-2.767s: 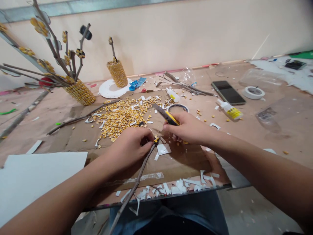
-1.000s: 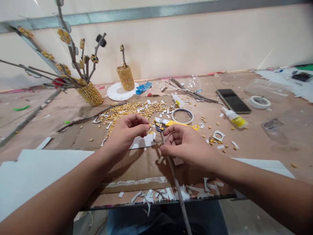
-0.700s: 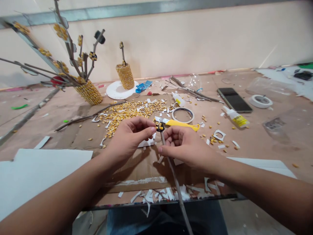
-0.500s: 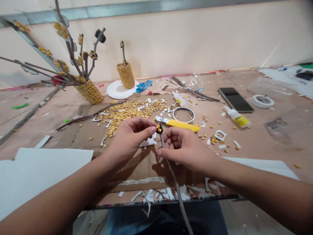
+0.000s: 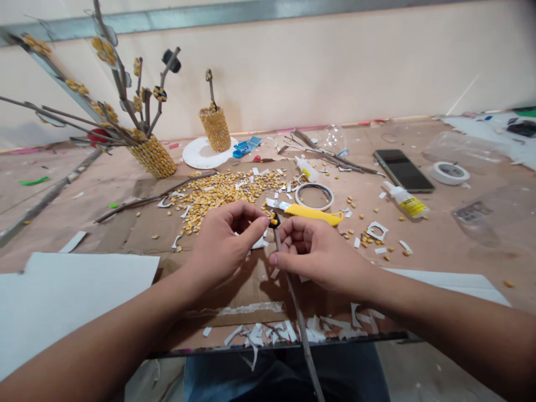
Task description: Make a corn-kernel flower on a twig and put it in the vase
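My right hand (image 5: 320,254) is closed round a thin brown stick (image 5: 299,318) that runs from my lap up to a small black disc (image 5: 274,219) with yellow corn kernels on its tip. My left hand (image 5: 224,245) pinches at that disc with thumb and forefinger. A heap of loose corn kernels (image 5: 218,195) lies just beyond my hands on the cardboard (image 5: 251,285). A yellow utility knife (image 5: 312,211) rests beside the disc, near a tape ring (image 5: 314,195).
A corn-covered vase with decorated twigs (image 5: 153,156) stands at back left, a smaller corn-covered cup (image 5: 215,128) on a white plate. Glue bottles (image 5: 404,201), a phone (image 5: 403,170), a tape roll (image 5: 449,172), loose twigs (image 5: 330,153) and white paper sheets (image 5: 62,301) lie around.
The knife left my right hand and lies on the table. The stick passed from my left hand to my right, and my left fingers came in to pinch at its disc.
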Action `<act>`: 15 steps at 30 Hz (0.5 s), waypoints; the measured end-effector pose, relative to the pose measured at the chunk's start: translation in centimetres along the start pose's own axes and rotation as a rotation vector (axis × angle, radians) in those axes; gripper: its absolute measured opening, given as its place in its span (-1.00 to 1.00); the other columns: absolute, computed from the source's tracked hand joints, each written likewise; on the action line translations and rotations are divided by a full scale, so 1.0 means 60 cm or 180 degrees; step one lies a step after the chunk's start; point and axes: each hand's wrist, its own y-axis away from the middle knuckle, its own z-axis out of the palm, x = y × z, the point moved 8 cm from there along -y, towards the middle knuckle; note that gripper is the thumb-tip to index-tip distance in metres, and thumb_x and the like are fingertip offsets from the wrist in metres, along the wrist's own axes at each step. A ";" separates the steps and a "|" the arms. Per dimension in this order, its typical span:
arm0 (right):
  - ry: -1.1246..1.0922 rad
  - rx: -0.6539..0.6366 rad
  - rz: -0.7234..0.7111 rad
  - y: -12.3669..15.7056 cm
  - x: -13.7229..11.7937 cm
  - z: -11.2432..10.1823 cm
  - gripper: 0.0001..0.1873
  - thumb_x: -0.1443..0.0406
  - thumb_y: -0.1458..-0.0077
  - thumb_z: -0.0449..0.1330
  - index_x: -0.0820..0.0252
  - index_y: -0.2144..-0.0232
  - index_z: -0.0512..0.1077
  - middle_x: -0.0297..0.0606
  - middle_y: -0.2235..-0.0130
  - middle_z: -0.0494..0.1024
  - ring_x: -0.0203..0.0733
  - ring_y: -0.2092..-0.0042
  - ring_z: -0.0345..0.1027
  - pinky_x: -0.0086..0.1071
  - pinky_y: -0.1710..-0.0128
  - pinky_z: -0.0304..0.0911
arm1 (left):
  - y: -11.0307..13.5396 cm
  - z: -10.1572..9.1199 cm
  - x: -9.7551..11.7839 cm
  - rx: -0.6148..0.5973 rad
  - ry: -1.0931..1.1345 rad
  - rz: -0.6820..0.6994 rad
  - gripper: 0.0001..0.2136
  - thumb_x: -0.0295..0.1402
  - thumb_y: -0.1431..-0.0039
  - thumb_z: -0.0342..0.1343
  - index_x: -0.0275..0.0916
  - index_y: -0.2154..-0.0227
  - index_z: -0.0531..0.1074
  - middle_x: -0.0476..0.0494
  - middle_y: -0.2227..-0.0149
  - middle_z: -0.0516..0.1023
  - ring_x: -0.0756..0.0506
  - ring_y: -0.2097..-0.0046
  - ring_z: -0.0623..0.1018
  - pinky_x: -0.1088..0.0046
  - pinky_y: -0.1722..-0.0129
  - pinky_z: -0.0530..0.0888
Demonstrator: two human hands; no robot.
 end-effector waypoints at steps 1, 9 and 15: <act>0.0018 -0.0010 -0.0010 0.000 0.001 0.000 -0.56 0.22 0.14 0.54 0.13 0.39 0.34 -0.55 0.54 0.36 -0.37 0.50 0.26 -0.47 0.50 0.16 | 0.001 0.000 0.001 -0.0008 -0.0077 0.0028 -0.82 -0.22 -0.17 0.29 -0.23 0.41 0.58 -0.03 0.44 0.59 -0.03 0.41 0.49 0.44 0.39 0.40; 0.0013 0.0011 -0.0068 -0.005 0.004 0.002 -0.57 0.23 0.14 0.54 0.14 0.38 0.36 -0.54 0.52 0.38 -0.36 0.48 0.27 -0.45 0.47 0.19 | -0.005 0.001 -0.005 -0.0009 -0.0222 -0.0075 -0.74 -0.16 -0.21 0.21 -0.21 0.49 0.51 0.00 0.50 0.50 -0.04 0.44 0.42 0.44 0.42 0.35; -0.0056 -0.0057 -0.0019 -0.003 0.001 0.005 -0.53 0.19 0.19 0.58 0.14 0.38 0.37 -0.53 0.52 0.38 -0.35 0.47 0.29 -0.44 0.46 0.20 | -0.009 0.002 -0.001 -0.0203 -0.0034 -0.0157 -0.76 -0.18 -0.16 0.22 -0.19 0.53 0.46 0.04 0.56 0.41 0.00 0.51 0.32 0.45 0.46 0.31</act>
